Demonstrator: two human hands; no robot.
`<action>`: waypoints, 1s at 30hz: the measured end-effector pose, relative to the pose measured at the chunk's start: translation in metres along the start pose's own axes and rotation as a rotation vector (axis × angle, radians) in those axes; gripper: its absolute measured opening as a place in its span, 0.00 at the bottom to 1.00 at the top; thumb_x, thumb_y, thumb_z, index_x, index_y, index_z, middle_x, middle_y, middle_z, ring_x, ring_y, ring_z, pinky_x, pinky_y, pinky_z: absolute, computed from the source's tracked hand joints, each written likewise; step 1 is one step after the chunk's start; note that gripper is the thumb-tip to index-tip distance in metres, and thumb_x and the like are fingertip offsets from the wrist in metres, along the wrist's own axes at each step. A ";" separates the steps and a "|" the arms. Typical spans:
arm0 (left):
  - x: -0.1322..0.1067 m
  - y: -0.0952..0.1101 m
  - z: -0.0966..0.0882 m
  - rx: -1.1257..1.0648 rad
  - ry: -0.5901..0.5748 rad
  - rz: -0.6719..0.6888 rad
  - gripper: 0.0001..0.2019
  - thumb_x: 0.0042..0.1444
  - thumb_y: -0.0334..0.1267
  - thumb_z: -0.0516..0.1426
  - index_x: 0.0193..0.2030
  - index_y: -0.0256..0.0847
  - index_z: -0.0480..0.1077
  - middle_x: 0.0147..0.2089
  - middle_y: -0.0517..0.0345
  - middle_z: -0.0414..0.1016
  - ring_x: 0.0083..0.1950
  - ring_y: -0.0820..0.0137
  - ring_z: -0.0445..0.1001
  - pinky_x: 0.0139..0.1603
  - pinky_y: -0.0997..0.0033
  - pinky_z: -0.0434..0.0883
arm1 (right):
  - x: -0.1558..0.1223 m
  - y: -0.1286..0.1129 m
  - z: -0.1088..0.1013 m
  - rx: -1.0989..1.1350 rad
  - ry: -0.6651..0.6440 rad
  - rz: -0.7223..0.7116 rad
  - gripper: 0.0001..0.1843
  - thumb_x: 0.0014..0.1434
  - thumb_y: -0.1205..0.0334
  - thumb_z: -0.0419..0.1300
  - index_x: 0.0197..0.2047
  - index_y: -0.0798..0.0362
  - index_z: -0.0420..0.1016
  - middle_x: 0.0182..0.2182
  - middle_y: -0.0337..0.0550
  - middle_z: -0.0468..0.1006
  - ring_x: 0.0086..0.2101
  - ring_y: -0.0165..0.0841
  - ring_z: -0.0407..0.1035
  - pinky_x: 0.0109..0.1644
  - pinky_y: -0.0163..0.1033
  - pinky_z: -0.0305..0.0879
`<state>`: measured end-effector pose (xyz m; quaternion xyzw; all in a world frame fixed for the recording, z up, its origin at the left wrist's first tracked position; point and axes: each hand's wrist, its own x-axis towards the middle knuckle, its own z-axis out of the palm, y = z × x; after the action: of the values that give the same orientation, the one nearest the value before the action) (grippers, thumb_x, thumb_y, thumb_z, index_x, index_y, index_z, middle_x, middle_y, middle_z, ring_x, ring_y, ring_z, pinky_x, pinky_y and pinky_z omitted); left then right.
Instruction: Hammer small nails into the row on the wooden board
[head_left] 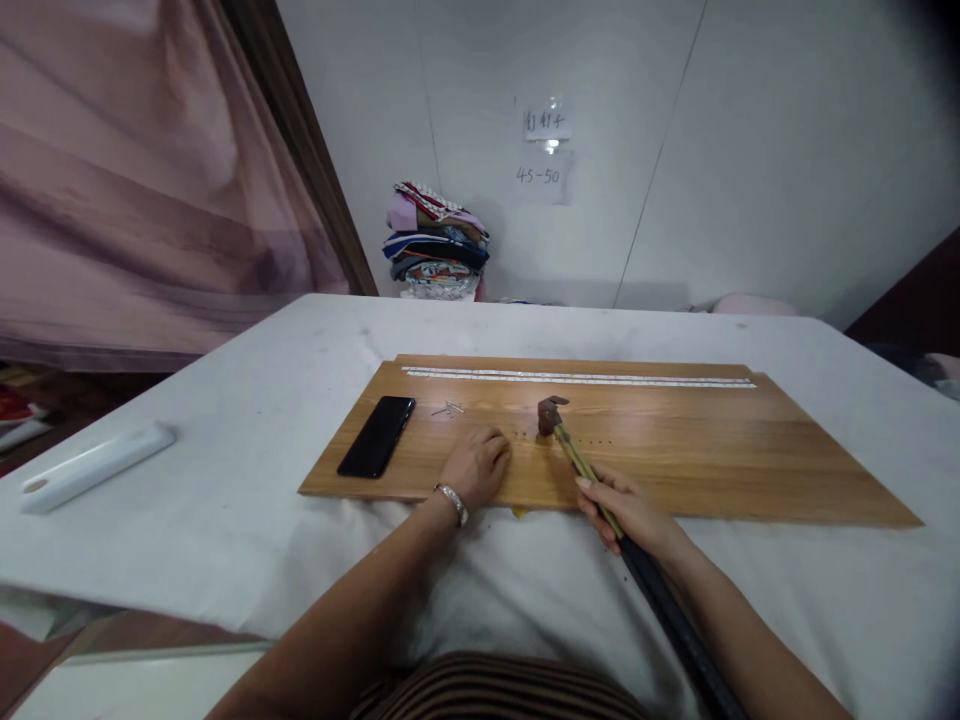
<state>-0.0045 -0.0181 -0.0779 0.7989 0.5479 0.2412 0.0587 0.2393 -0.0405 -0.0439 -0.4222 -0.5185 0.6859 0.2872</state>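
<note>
A wooden board (712,450) lies on a table covered in white cloth (247,400). My right hand (626,510) is closed round the handle of a hammer (577,460), whose rusty head rests on the board near a row of small nail heads (592,441). My left hand (480,465) rests on the board just left of the hammer head, fingers curled under; what they hold, if anything, is hidden. A bracelet sits on that wrist. A few loose nails (448,408) lie beyond my left hand.
A black phone (376,435) lies on the board's left end. A long metal ruler (577,377) runs along the board's far edge. A white bar-shaped object (94,465) lies on the cloth at left. Folded clothes (435,240) are stacked against the wall.
</note>
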 end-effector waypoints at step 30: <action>0.000 0.003 -0.002 -0.011 0.000 0.001 0.10 0.60 0.35 0.50 0.34 0.40 0.72 0.40 0.53 0.72 0.45 0.67 0.69 0.50 0.65 0.66 | -0.001 0.002 -0.001 -0.047 0.010 -0.002 0.19 0.55 0.43 0.57 0.31 0.51 0.60 0.20 0.27 0.62 0.10 0.19 0.53 0.10 0.27 0.56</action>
<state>-0.0027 -0.0201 -0.0753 0.7987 0.5464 0.2442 0.0630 0.2409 -0.0413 -0.0458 -0.4317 -0.5333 0.6713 0.2802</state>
